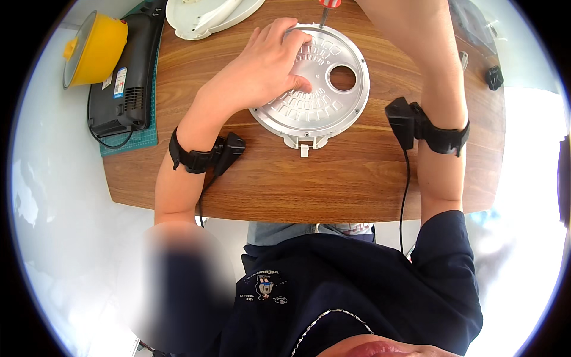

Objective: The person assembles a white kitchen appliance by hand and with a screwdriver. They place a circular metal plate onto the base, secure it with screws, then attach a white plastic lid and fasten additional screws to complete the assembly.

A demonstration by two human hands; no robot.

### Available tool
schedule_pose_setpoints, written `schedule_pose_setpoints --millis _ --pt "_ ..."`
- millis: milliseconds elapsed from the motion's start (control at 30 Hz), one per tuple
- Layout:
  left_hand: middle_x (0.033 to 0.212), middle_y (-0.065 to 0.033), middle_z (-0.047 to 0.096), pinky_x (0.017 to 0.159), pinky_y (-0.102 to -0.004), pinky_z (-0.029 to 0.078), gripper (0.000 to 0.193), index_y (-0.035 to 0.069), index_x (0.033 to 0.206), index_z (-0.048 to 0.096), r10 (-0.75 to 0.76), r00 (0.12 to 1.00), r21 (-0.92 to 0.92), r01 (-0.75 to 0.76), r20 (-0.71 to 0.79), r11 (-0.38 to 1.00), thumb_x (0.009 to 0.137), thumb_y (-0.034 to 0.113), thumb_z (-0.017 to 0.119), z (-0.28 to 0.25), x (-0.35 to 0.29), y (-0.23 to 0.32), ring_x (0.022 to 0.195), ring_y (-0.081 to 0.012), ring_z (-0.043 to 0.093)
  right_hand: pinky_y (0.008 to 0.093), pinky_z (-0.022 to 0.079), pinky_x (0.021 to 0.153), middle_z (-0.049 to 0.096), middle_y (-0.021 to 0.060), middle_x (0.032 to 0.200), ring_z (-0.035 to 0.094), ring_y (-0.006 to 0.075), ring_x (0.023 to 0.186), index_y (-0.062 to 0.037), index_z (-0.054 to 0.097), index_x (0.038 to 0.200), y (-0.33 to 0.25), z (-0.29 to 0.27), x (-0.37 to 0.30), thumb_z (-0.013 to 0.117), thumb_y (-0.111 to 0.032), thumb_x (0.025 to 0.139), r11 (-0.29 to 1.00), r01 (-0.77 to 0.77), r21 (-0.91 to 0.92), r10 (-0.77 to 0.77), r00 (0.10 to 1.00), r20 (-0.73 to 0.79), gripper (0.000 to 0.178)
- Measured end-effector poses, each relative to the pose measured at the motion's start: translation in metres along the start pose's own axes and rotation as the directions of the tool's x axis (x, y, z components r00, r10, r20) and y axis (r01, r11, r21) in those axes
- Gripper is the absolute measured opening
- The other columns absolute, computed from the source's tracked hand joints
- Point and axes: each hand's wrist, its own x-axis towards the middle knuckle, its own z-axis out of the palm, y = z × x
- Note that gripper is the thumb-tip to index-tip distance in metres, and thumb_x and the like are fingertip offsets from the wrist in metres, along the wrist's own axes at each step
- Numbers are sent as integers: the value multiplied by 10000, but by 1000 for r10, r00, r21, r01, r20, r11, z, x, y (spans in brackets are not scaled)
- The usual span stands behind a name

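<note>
A round silvery metal disc (285,122) with embossed cells, a pale rim and one round hole lies flat on the wooden table. Across its left side rests my left hand (270,62), fingers and thumb spread apart, the thumb lying on the embossed face. At the disc's far rim a screwdriver (324,16) stands upright, its shaft tip meeting the rim. Only the lower end of its red-and-white handle shows. My right forearm reaches toward the far edge of the picture, where the right hand is cut off, so its hold cannot be seen.
On the left, a yellow bowl-shaped container (101,50) sits by a black device (128,89) on a green cutting mat (146,138). A white shell-like part (214,30) lies beyond the disc. A small black object (493,78) is at the right. Black cables hang from both wrist straps.
</note>
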Motion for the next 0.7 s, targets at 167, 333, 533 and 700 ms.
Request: schedule_pose_setpoints --millis 167,333,533,700 --pt "1556 -197 358 1158 -484 394 695 83 1390 478 6 1000 -4 -6 6 1000 854 377 808 -1 0 -1 1425 -421 402 376 523 763 648 167 974 633 280 794 -40 599 1333 -5 0 -1 713 -132 947 988 84 -126 -95 992 -86 413" --pt "1560 -196 355 1151 -487 405 698 84 1392 473 -1 1000 -1 1 10 1000 856 383 805 -2 1 0 1428 -420 403 414 508 833 645 177 998 625 333 870 -42 583 1336 12 5 0 688 -136 955 989 90 -117 -95 995 -35 406" --pt "1563 -192 355 1151 -490 410 700 83 1393 470 -27 999 19 27 17 999 855 382 805 -1 -2 0 1434 -416 401 422 520 782 674 194 1030 650 353 873 -62 574 1352 23 16 -2 680 -139 963 973 160 -164 -185 971 -151 410" --pt "1558 -191 359 1151 -480 407 696 81 1390 473 8 1000 18 -8 -3 1000 853 371 808 -2 2 -2 1429 -416 406 391 510 736 649 172 942 630 289 799 -82 544 1408 0 0 1 676 -147 969 961 76 -265 -90 995 -42 464"
